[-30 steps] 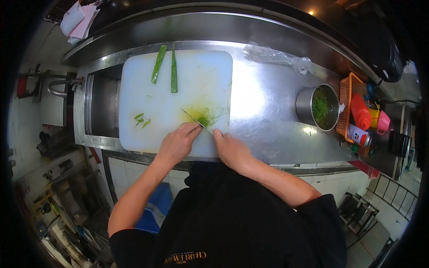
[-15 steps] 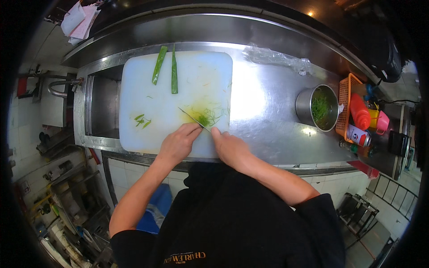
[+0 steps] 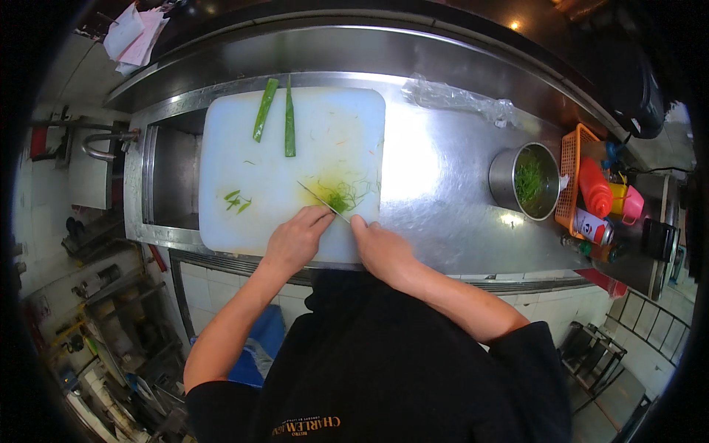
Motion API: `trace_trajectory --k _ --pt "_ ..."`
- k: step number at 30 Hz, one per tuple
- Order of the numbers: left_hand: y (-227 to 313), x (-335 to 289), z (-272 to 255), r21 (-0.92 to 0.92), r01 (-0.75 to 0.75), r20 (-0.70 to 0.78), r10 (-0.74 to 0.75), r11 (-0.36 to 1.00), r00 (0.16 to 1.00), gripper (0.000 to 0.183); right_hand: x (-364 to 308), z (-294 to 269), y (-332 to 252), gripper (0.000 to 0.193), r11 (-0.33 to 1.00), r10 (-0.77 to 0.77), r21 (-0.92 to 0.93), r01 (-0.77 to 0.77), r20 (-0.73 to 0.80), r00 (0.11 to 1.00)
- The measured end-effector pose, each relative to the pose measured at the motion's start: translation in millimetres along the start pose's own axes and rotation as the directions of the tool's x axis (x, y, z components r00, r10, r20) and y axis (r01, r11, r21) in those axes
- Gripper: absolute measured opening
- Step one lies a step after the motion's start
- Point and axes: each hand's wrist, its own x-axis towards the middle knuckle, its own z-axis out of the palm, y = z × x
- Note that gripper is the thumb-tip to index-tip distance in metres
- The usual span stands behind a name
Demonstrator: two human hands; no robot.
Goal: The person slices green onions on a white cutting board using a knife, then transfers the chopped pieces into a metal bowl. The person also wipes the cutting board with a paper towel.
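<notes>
My right hand [image 3: 380,244] is closed around the handle of a knife [image 3: 316,196], whose thin blade slants up and left across a white cutting board [image 3: 221,162]. Curled close against the near side of the blade are the fingers of my left hand [image 3: 297,235]; whatever they pin down is hidden. Finely shredded greens [image 3: 341,198] lie in a small pile just beyond the blade, with loose shreds to the right. Two long green leaf strips [image 3: 289,122] rest at the board's far edge. At its left lie several short green pieces [image 3: 238,201].
A metal pot [image 3: 504,177] with green shreds inside stands to the right on the steel counter [image 3: 443,199]. Beyond it is an orange basket [image 3: 567,181] with bottles and a can. Crumpled clear plastic [image 3: 458,100] lies at the back. Left of the board a sink [image 3: 173,177] opens.
Both hands and the knife keep nearly the same place over the board. The whole view has shifted very slightly.
</notes>
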Motion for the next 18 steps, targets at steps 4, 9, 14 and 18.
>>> trace_trajectory --k 4,9,14,18 --pt "-0.2 -0.3 -0.6 0.006 0.005 0.014 -0.005 1.000 1.000 0.034 -0.1 -3.3 -1.6 0.015 0.999 0.040 -0.017 -0.039 0.104 0.994" --pt "-1.1 -1.9 1.3 0.014 -0.017 -0.029 0.018 1.000 0.999 0.029 -0.8 -3.0 -1.2 0.013 1.000 -0.012 -0.002 0.012 0.054 0.998" --pt "-2.7 -2.1 1.5 0.013 -0.011 0.005 0.011 1.000 1.000 0.028 -1.3 0.6 -1.6 0.014 0.996 0.084 -0.036 -0.079 0.136 0.987" --pt "-2.2 -4.1 1.2 0.010 -0.015 0.003 0.015 1.000 1.000 0.027 -2.2 0.6 -1.4 0.013 0.999 0.001 0.038 -0.003 0.049 0.999"
